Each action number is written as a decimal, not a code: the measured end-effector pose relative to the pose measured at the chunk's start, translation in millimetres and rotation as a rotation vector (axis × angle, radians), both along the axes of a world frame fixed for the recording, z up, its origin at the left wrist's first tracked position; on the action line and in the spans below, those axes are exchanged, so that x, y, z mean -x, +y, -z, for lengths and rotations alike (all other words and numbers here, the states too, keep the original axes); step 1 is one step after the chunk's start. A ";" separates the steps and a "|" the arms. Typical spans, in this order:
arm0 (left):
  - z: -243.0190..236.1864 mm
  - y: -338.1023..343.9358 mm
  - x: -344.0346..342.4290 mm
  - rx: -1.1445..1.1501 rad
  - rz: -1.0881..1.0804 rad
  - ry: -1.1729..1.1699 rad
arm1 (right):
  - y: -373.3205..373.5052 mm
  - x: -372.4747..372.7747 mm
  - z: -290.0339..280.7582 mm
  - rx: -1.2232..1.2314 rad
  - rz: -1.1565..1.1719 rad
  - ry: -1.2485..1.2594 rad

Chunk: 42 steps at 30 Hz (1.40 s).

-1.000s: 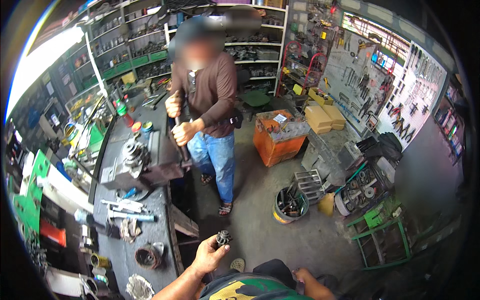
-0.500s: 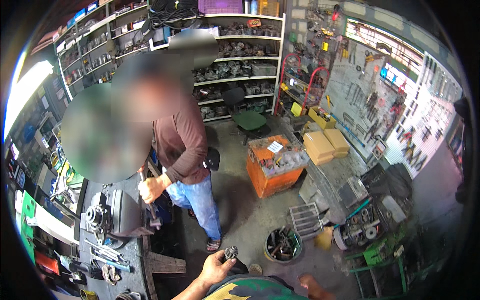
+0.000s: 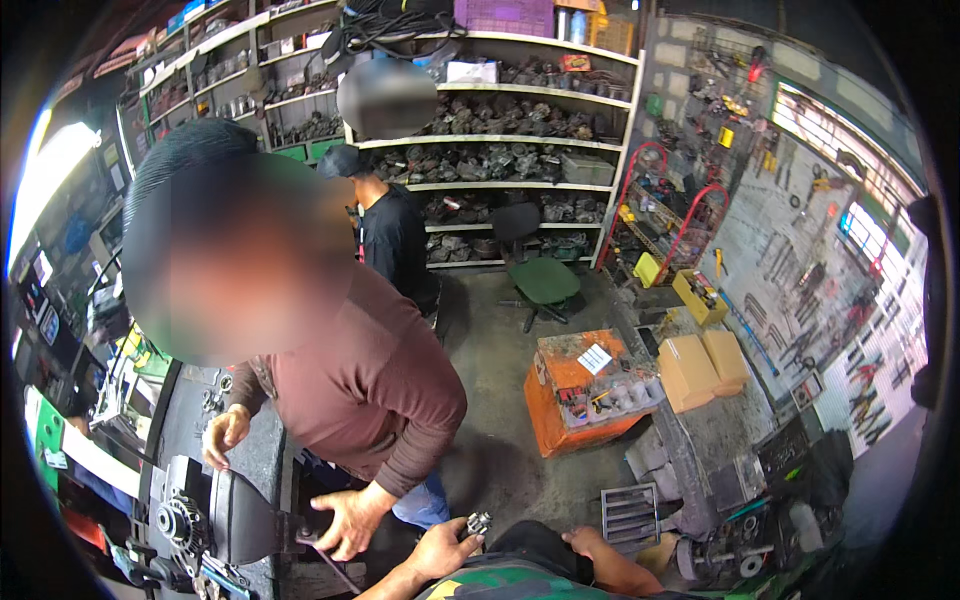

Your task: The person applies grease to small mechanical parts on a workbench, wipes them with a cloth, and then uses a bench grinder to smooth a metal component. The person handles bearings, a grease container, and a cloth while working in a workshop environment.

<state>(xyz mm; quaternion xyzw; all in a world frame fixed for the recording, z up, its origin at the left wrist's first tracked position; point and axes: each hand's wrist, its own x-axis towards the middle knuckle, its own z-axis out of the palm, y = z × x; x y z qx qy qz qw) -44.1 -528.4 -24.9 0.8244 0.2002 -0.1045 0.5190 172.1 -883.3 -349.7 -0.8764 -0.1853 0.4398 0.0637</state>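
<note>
My left hand is closed around a small metal gear-like part, whose toothed end sticks out past the fingertips. My right hand rests low beside dark cloth at my front; its fingers are partly hidden, and I see nothing in it. To the left, a dark grey machine housing sits on the workbench with a toothed gear assembly at its side. A co-worker in a maroon sweater leans over it, one hand near its right end and the other hand above the bench.
Another person in a black shirt stands by shelves loaded with metal parts. An orange cabinet, cardboard boxes and a green chair are to the right. A metal grate lies near the side bench.
The co-worker has bent closer over the housing and no longer grips the hammer-like tool upright. The view has shifted, and my right hand shows more clearly. My left hand still holds the part.
</note>
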 end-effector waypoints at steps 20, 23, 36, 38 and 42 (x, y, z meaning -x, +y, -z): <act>20.3 54.8 -250.1 0.058 -0.710 -0.158 | 234.9 -380.1 -159.1 -0.140 -0.232 0.102; 11.2 79.4 -262.7 0.065 -0.721 -0.188 | 304.6 -412.6 -161.8 -0.286 -0.351 0.140; 19.4 185.3 -246.9 -0.151 -1.086 -0.195 | 622.9 -246.7 -329.4 -0.676 -1.247 0.650; -1.5 204.8 -241.6 -0.085 -1.138 -0.131 | 655.8 -237.6 -321.0 -0.752 -1.340 0.656; -2.4 238.0 -220.4 -0.048 -1.307 -0.109 | 711.2 -223.7 -323.5 -0.764 -1.393 0.702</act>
